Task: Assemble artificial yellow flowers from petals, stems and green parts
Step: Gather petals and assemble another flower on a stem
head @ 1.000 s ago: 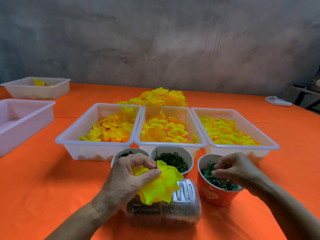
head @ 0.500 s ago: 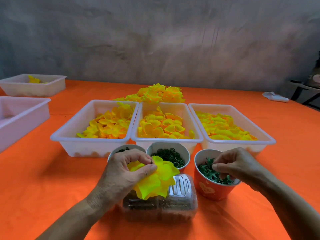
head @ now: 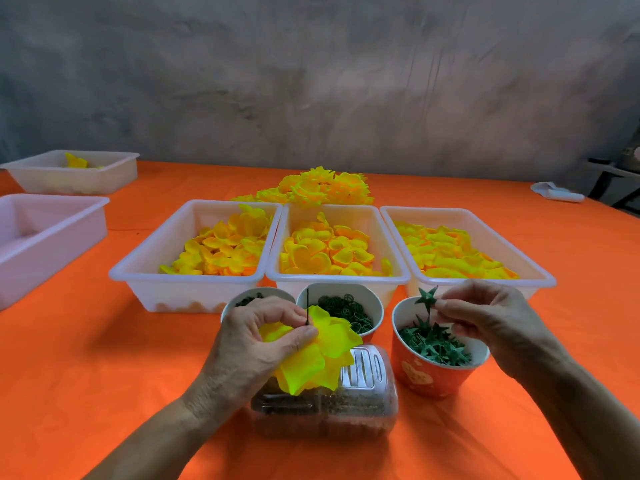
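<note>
Head view: the left hand (head: 258,344) has its thumb and fingers curled in a pinch round a partly built yellow flower (head: 323,351), whose thin dark stem (head: 307,306) stands upright out of the petals; the lower end of the stem is hidden by the petals and the fingers. The right hand (head: 491,323) pinches a green star-shaped part (head: 426,299) between thumb and forefinger, held just above the red paper cup (head: 431,377) that is filled with the same green stars. Its other fingers are curled loosely behind, and how they lie is partly hidden.

The flower hangs over a clear plastic container (head: 325,407); its contents look like dark thin pieces but are too blurred to name. Behind the left hand a white cup (head: 256,301) is mostly covered, with only a little dark material showing. Beside it another white cup (head: 341,308) holds small green rings.

Further back three white trays stand side by side on the orange tablecloth (head: 86,358): left tray (head: 145,271), middle tray (head: 337,280) and right tray (head: 540,271), all with loose yellow petals. Behind them lies a heap of finished yellow flowers (head: 322,187), its lower part hidden by the tray rims. At the left edge a white tray (head: 52,230) is cut off by the frame, and a far tray (head: 72,174) holds a few yellow pieces
</note>
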`<state>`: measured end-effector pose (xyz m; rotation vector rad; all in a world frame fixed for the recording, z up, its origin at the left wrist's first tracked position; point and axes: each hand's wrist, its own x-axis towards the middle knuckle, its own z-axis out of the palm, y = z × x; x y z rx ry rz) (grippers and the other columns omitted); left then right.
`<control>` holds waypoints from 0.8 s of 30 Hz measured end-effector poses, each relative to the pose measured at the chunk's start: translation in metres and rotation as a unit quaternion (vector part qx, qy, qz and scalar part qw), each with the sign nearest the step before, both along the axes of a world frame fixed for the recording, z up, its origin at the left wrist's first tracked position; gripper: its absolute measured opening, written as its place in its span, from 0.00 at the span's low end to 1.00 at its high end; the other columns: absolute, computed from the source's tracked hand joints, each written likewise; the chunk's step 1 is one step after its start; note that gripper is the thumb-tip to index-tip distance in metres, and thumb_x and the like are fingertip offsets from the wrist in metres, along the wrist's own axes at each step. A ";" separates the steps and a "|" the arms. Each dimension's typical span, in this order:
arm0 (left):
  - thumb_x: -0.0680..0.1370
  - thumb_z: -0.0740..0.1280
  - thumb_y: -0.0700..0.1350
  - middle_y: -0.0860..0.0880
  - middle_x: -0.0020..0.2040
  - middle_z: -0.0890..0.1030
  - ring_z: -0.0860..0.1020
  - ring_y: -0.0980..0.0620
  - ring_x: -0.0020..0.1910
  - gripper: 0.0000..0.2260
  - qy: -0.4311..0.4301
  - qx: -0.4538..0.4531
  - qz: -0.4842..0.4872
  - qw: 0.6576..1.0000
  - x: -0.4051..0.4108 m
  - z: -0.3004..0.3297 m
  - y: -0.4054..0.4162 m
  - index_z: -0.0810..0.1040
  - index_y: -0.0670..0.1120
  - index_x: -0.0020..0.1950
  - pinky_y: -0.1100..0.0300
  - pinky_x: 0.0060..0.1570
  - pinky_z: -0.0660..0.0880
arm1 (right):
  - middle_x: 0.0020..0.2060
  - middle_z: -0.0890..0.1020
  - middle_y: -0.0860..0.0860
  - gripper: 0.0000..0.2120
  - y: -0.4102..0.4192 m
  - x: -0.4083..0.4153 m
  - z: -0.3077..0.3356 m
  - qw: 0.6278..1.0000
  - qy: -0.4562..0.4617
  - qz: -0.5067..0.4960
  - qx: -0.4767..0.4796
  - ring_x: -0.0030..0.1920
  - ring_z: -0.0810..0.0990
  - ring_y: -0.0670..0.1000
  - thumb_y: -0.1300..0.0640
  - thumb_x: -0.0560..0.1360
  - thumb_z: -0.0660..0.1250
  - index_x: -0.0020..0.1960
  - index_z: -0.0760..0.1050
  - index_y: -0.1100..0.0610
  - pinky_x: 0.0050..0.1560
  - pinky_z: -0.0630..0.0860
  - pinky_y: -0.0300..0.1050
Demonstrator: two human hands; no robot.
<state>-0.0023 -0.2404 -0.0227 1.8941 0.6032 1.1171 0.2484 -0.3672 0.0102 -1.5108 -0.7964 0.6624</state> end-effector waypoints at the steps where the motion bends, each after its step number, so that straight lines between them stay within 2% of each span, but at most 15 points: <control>1: 0.63 0.74 0.48 0.48 0.40 0.84 0.82 0.54 0.43 0.08 -0.002 -0.006 0.003 1.000 -0.001 0.000 0.000 0.82 0.43 0.34 0.61 0.49 0.76 | 0.32 0.84 0.55 0.07 0.000 -0.001 0.001 1.000 0.025 0.003 0.018 0.31 0.82 0.47 0.70 0.69 0.69 0.39 0.79 0.60 0.27 0.74 0.34; 3: 0.63 0.74 0.47 0.48 0.40 0.84 0.82 0.54 0.44 0.07 -0.001 -0.011 0.003 1.000 -0.001 0.000 0.000 0.83 0.44 0.34 0.59 0.49 0.77 | 0.33 0.84 0.53 0.09 -0.001 -0.004 0.002 0.997 0.067 0.017 0.042 0.32 0.82 0.46 0.70 0.70 0.67 0.43 0.81 0.58 0.28 0.75 0.33; 6: 0.66 0.76 0.41 0.49 0.42 0.84 0.81 0.55 0.46 0.03 0.013 -0.003 -0.007 1.000 -0.003 0.002 -0.001 0.84 0.44 0.36 0.57 0.52 0.77 | 0.35 0.85 0.51 0.09 -0.001 -0.012 0.007 0.992 0.104 0.041 0.062 0.33 0.83 0.46 0.65 0.64 0.68 0.40 0.84 0.56 0.31 0.76 0.34; 9: 0.68 0.76 0.36 0.50 0.45 0.83 0.80 0.55 0.50 0.05 0.034 -0.005 -0.014 0.999 -0.006 0.006 -0.003 0.85 0.45 0.38 0.55 0.56 0.75 | 0.34 0.85 0.52 0.11 0.000 -0.024 0.014 0.987 0.117 0.075 0.086 0.33 0.83 0.46 0.64 0.61 0.69 0.40 0.85 0.53 0.31 0.77 0.34; 13: 0.66 0.73 0.44 0.52 0.50 0.83 0.79 0.58 0.55 0.05 0.052 -0.023 -0.019 0.998 -0.013 0.013 -0.004 0.85 0.48 0.41 0.60 0.59 0.72 | 0.36 0.85 0.52 0.14 0.006 -0.051 0.025 0.980 0.103 0.136 0.102 0.35 0.83 0.45 0.58 0.55 0.74 0.41 0.86 0.52 0.32 0.76 0.34; 16: 0.66 0.75 0.43 0.51 0.51 0.83 0.79 0.56 0.55 0.06 0.019 -0.046 -0.027 0.998 -0.019 0.024 -0.003 0.85 0.47 0.43 0.62 0.58 0.73 | 0.34 0.85 0.50 0.15 0.012 -0.068 0.032 0.973 0.111 0.165 0.118 0.34 0.82 0.44 0.56 0.53 0.74 0.40 0.85 0.51 0.32 0.75 0.33; 18: 0.67 0.75 0.44 0.47 0.49 0.83 0.80 0.51 0.54 0.07 -0.014 -0.061 -0.026 0.998 -0.021 0.034 -0.001 0.85 0.43 0.43 0.58 0.56 0.75 | 0.33 0.85 0.50 0.13 0.017 -0.077 0.034 0.969 0.118 0.179 0.122 0.33 0.82 0.43 0.58 0.55 0.73 0.39 0.85 0.50 0.32 0.75 0.32; 20: 0.65 0.72 0.48 0.46 0.46 0.83 0.80 0.51 0.51 0.10 -0.047 -0.074 -0.013 0.996 -0.021 0.044 0.000 0.85 0.43 0.40 0.55 0.56 0.75 | 0.34 0.85 0.49 0.12 0.022 -0.084 0.034 0.966 0.120 0.193 0.122 0.33 0.82 0.43 0.59 0.57 0.72 0.39 0.85 0.50 0.32 0.75 0.32; 22: 0.64 0.71 0.53 0.49 0.41 0.83 0.80 0.56 0.47 0.11 -0.068 -0.072 0.002 0.995 -0.019 0.053 0.000 0.85 0.46 0.36 0.61 0.53 0.73 | 0.34 0.85 0.48 0.11 0.027 -0.091 0.033 0.964 0.123 0.204 0.122 0.34 0.81 0.43 0.59 0.57 0.72 0.38 0.85 0.50 0.32 0.74 0.32; 24: 0.65 0.69 0.56 0.54 0.35 0.82 0.79 0.61 0.40 0.11 -0.071 -0.068 0.018 0.995 -0.016 0.060 -0.003 0.85 0.49 0.34 0.71 0.46 0.72 | 0.35 0.85 0.48 0.11 0.030 -0.097 0.033 0.961 0.120 0.217 0.123 0.34 0.81 0.42 0.59 0.56 0.72 0.38 0.85 0.49 0.32 0.74 0.32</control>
